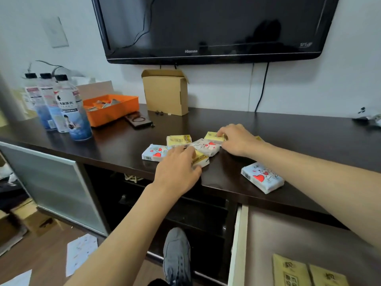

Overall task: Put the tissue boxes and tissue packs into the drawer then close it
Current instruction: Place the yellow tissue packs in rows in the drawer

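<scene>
Red hearts are printed on the pale blue tissue packs (262, 177); yellow tissue packs (178, 140) are seen on the dark brown tabletop (288, 131).

"Hisense" on television (210, 25) bezel

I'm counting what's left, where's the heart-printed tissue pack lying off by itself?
The lone heart-printed pack lies near the countertop's front edge, under the right forearm, above the open drawer.

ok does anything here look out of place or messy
Mostly the floor: loose sheets of paper lie scattered below the cabinet, beside a grey shoe. On the cabinet top, the tissue packs lie at mixed angles, one blue pack near the front edge. Nothing looks spilled or damaged.
</scene>
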A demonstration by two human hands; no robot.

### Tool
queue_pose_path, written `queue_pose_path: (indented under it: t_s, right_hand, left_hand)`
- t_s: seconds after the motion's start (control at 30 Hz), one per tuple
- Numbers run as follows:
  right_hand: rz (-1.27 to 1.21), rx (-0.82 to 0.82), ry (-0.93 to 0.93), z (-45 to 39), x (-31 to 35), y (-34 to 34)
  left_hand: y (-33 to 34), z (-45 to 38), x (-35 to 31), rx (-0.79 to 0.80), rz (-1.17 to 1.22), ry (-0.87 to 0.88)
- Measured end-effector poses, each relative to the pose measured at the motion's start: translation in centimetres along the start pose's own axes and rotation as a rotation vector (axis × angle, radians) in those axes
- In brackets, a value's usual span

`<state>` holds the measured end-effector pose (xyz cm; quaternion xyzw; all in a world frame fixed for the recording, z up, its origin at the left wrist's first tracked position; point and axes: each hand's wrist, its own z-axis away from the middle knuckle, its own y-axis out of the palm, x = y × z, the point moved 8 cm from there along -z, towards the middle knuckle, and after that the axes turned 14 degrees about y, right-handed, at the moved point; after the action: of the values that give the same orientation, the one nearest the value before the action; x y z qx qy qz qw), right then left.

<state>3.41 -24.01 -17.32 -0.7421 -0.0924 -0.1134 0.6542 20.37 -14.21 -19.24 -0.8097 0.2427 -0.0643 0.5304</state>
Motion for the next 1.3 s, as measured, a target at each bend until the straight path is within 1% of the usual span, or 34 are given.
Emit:
queue_pose_path:
  t_s: [0.07, 0.13, 0.3, 0.37, 0.43, 0.53, 0.63, 0.73, 0.83, 0.9, 0.97, 1.13, 1.23, 1.3]
  right_hand:
    - [0.008, 0.005, 0.003, -0.7, -0.3, 0.6]
    - [-0.011, -0.029, 0.001, -0.9, -0.5, 0.5]
    - [-0.118, -0.238, -0.011, 1.3, -1.4, -2.6]
    - [-0.160, -0.260, -0.010, 3.0, -2.5, -3.8]
    - [-0.177, -0.246, 0.004, 5.1, -4.3, -4.9]
    - [-0.183, -0.227, 0.038, 9.0, -8.0, -6.6]
    - [-0.175, -0.220, 0.087, 13.3, -12.4, -8.2]
    - [-0.114, -0.219, 0.174, 17.3, -16.8, -9.3]
    - [-0.060, -0.212, 0.250, 20.3, -20.4, -9.4]
    - [-0.028, -0.183, 0.265, 21.4, -21.9, -9.1]
    - [-0.021, -0.102, 0.229, 21.9, -22.6, -8.6]
    - [-0.132, 0.117, -0.002, 21.8, -22.1, -8.2]
    - [-0.125, 0.194, 0.023, 21.0, -22.3, -8.2]
    - [-0.156, 0.190, 0.052, 20.8, -22.0, -8.3]
  left_hand:
    - [0.1, -0.2, 0.2, -0.007, 0.035, -0.010]
    - [0.0, -0.1, 0.1, -0.021, 0.048, -0.008]
    - [-1.5, 1.1, -1.0, -0.134, 0.091, 0.012]
    - [-2.5, 1.5, -2.0, -0.189, 0.146, 0.035]
    - [-3.4, 2.0, -3.5, -0.219, 0.265, 0.049]
    - [-3.6, 2.6, -7.5, -0.171, 0.401, 0.125]
    - [-3.2, 2.9, -12.6, -0.111, 0.470, 0.251]
    - [-2.3, 2.9, -17.5, -0.055, 0.460, 0.371]
    - [-0.8, 2.4, -20.9, -0.002, 0.424, 0.439]
    - [0.4, 1.9, -22.0, 0.035, 0.421, 0.452]
    - [1.5, 1.3, -22.5, 0.063, 0.405, 0.459]
    - [2.8, 1.0, -22.8, 0.117, 0.375, 0.456]
    - [2.2, 1.9, -22.6, 0.182, 0.442, 0.414]
    - [1.7, 3.1, -22.6, 0.246, 0.586, 0.384]
